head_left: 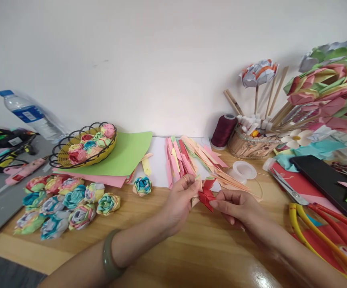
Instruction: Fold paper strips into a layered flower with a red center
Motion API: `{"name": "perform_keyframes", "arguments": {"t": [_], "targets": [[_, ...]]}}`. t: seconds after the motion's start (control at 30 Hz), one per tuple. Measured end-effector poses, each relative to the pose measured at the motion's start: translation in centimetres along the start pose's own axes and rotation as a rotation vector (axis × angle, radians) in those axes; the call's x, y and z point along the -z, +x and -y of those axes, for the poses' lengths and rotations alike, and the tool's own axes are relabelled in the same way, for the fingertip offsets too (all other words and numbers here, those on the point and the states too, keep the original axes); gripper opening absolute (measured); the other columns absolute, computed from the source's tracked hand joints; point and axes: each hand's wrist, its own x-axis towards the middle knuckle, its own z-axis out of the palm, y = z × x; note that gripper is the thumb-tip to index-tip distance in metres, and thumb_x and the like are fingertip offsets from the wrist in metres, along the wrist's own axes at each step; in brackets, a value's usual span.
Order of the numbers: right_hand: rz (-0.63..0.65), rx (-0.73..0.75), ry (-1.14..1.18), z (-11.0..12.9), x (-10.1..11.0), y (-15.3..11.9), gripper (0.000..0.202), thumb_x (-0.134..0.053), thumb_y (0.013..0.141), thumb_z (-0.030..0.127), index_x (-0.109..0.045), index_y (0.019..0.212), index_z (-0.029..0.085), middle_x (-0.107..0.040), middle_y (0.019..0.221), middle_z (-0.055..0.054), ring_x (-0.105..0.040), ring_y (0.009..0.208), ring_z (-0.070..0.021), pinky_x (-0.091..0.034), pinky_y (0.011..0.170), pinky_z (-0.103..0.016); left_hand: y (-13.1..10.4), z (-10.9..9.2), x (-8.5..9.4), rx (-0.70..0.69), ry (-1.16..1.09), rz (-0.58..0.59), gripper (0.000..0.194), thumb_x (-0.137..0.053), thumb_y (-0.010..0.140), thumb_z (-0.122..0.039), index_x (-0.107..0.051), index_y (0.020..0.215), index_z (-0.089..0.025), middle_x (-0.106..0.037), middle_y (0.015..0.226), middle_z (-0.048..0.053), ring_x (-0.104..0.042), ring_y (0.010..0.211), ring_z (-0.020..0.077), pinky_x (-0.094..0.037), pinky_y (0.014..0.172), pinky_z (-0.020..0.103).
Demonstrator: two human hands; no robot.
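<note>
Between my two hands, over the wooden table, is a folded paper piece [207, 194] with red petals and some pale cream paper on its left side. My left hand [183, 202] pinches the pale left side between thumb and fingers. On the other side, my right hand [236, 206] grips a red tip of the same piece. Just beyond my hands lie folded paper strips [177, 160] in pink, yellow, red and peach on white paper. A finished teal and yellow paper flower [142, 186] sits to the left of my left hand.
Several paper flowers [81, 216] lie at left, near a yellow basket [59, 157] of more flowers on green paper [131, 148]. A water bottle [29, 114] stands behind. At right are a thread spool [222, 132], a wooden pot [242, 144], scissors [293, 194] and a black phone [326, 184].
</note>
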Motion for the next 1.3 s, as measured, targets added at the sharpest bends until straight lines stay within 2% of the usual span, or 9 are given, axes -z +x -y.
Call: {"name": "perform_keyframes", "arguments": {"t": [0.2,0.4,0.5,0.6,0.7,0.83,1.03,1.13,1.3], "targets": [[0.009,0.018,-0.041,-0.3,0.2,0.0,0.028,-0.062,0.065,0.043,-0.052,0.056,0.019,-0.038,0.040,0.007,-0.027,0.037,-0.0054,-0.015,0.037,-0.021,-0.2,0.0,-0.3,0.011,-0.010,-0.012,0.026,-0.071,0.064,-0.030,-0.049,0.067,-0.016,-0.055,0.070,-0.001,-0.054,0.071,0.0110,-0.040,0.073,0.026],[-0.051,0.127,-0.135,-0.4,0.4,-0.2,0.032,-0.062,0.066,0.036,-0.041,0.047,0.020,-0.036,0.039,0.007,-0.028,0.038,-0.0063,-0.021,0.039,-0.022,0.4,-1.0,0.2,-0.070,-0.082,-0.033,0.022,-0.067,0.069,-0.029,-0.049,0.071,-0.017,-0.060,0.073,-0.001,-0.060,0.082,0.0152,-0.042,0.074,0.028],[-0.196,0.254,-0.105,-0.2,0.9,-0.4,0.033,-0.053,0.075,0.044,-0.047,0.053,0.020,-0.038,0.043,0.006,-0.031,0.041,-0.0078,-0.024,0.041,-0.023,0.3,-1.4,0.3,-0.041,-0.114,-0.010,0.019,-0.065,0.071,-0.029,-0.052,0.076,-0.017,-0.061,0.077,0.000,-0.060,0.083,0.0151,-0.043,0.075,0.028],[-0.357,0.420,-0.115,0.0,1.0,-0.6,0.022,-0.053,0.077,0.043,-0.056,0.073,0.021,-0.054,0.067,0.001,-0.047,0.059,-0.0116,-0.037,0.054,-0.024,-0.1,-1.3,0.2,0.035,-0.073,0.013,0.019,-0.064,0.072,-0.031,-0.056,0.077,-0.014,-0.061,0.077,0.002,-0.059,0.076,0.0120,-0.044,0.071,0.025],[-0.290,0.467,-0.141,0.2,0.7,-0.7,0.025,-0.053,0.078,0.043,-0.056,0.092,0.023,-0.059,0.093,-0.003,-0.054,0.082,-0.0178,-0.042,0.069,-0.028,-0.3,-0.7,0.1,0.075,0.014,0.034,0.023,-0.063,0.073,-0.034,-0.058,0.078,-0.012,-0.060,0.074,0.002,-0.055,0.069,0.0095,-0.044,0.068,0.023],[-0.167,0.433,-0.085,0.1,0.3,-0.7,0.022,-0.057,0.076,0.041,-0.055,0.083,0.021,-0.058,0.080,-0.002,-0.055,0.076,-0.0169,-0.044,0.065,-0.027,-0.4,0.3,-0.1,0.083,0.181,0.049,0.026,-0.062,0.072,-0.038,-0.058,0.077,-0.012,-0.055,0.070,0.001,-0.051,0.063,0.0090,-0.043,0.062,0.022],[-0.218,0.414,-0.152,0.1,0.1,-0.8,0.018,-0.056,0.075,0.036,-0.054,0.079,0.019,-0.055,0.069,0.000,-0.051,0.063,-0.0136,-0.041,0.057,-0.025,-0.5,-0.1,0.2,-0.343,0.615,0.012,0.028,-0.057,0.076,-0.024,-0.055,0.104,-0.023,-0.054,0.108,0.006,-0.051,0.097,0.0160,-0.042,0.083,0.028],[-0.221,0.460,-0.249,0.0,0.0,-0.8,0.014,-0.053,0.078,0.033,-0.054,0.081,0.020,-0.055,0.066,0.001,-0.051,0.059,-0.0125,-0.040,0.053,-0.024,-0.7,-0.8,0.5,-0.543,0.875,0.093,0.020,-0.057,0.076,-0.022,-0.064,0.095,-0.022,-0.060,0.102,0.006,-0.050,0.102,0.0190,-0.037,0.091,0.033],[-0.269,0.566,-0.390,-0.3,-0.3,-1.2,0.005,-0.049,0.079,0.025,-0.051,0.080,0.020,-0.057,0.073,0.000,-0.052,0.060,-0.0121,-0.042,0.055,-0.024,-0.7,-0.9,0.7,-0.612,1.006,0.065,0.018,-0.065,0.069,-0.027,-0.067,0.086,-0.021,-0.065,0.089,0.008,-0.055,0.092,0.0207,-0.040,0.085,0.035]]}}
